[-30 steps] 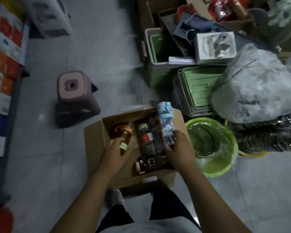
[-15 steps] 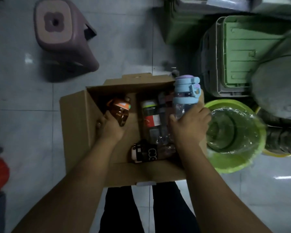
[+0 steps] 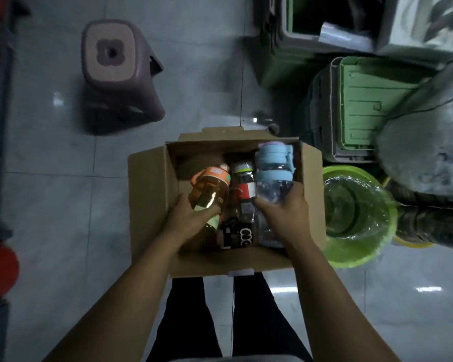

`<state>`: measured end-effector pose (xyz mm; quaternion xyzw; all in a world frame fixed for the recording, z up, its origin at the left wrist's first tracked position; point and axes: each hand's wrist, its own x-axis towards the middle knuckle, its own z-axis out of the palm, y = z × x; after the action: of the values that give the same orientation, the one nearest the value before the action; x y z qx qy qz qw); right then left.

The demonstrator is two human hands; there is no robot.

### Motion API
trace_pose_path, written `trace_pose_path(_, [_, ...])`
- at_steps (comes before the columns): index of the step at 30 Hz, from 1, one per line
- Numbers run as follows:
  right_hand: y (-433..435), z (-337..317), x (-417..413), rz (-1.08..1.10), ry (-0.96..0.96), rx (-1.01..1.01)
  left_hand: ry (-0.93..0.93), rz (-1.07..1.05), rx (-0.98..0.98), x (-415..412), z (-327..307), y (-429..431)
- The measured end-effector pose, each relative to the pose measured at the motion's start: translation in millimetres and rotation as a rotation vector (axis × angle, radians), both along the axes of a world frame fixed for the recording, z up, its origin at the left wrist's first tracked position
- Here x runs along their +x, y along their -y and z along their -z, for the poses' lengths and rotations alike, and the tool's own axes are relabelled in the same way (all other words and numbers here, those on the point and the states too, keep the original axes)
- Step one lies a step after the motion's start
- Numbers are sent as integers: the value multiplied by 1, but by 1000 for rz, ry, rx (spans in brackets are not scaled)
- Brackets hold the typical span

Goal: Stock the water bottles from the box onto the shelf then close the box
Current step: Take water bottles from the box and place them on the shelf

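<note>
change: the orange-capped bottle lay low in the box a second ago, with the left hand only closing on it. it is now lifted and tilted, cap leaning up and left. the blue-capped bottle was already raised and has stayed raised.
meaning: both hands look loaded, so this pick is likely done and the carry to the shelf comes next. closing the box is still far off.
left hand: fingers wrapped round the amber bottle's lower body, thumb across its label, forearm reaching in from the near side.
right hand: grasping the blue-capped bottle by its clear body below the blue band. the bottle stands nearly upright over the box's right side.
still in box: a red-labelled bottle between the two held ones, and a black bottle lying by the near wall.
box: open on the floor, flaps spread, just ahead of the person's legs.
shelf: possibly the blurred strip at the far left edge, but it is too smeared to be sure.
</note>
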<state>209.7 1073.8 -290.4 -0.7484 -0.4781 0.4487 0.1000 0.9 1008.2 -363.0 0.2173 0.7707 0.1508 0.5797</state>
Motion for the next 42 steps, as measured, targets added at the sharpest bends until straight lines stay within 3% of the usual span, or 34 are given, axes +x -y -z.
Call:
trace_pose_path(6, [32,-79,-23,119,-328,51,418,-465,174,-13,-124,36])
trace_pose_path(12, [53,-143,-41,112,-662,25,570,-587,369,-38,-202,65])
trace_pose_path(17, [62,-177,-67,-148,-767,20,473,-760,567,-36,-245,109])
trace_pose_path(25, [128,-218,-123,-664,-847,-4,273,-1224,844,-14,-284,238])
trace_pose_path(31, [227,-262,-181,-941,-906,18,143,-1541,935,-10,-320,366])
trace_pose_path(42, [495,-324,-327,-1153,-1126,26,-200,-1786,1162,-74,-382,630])
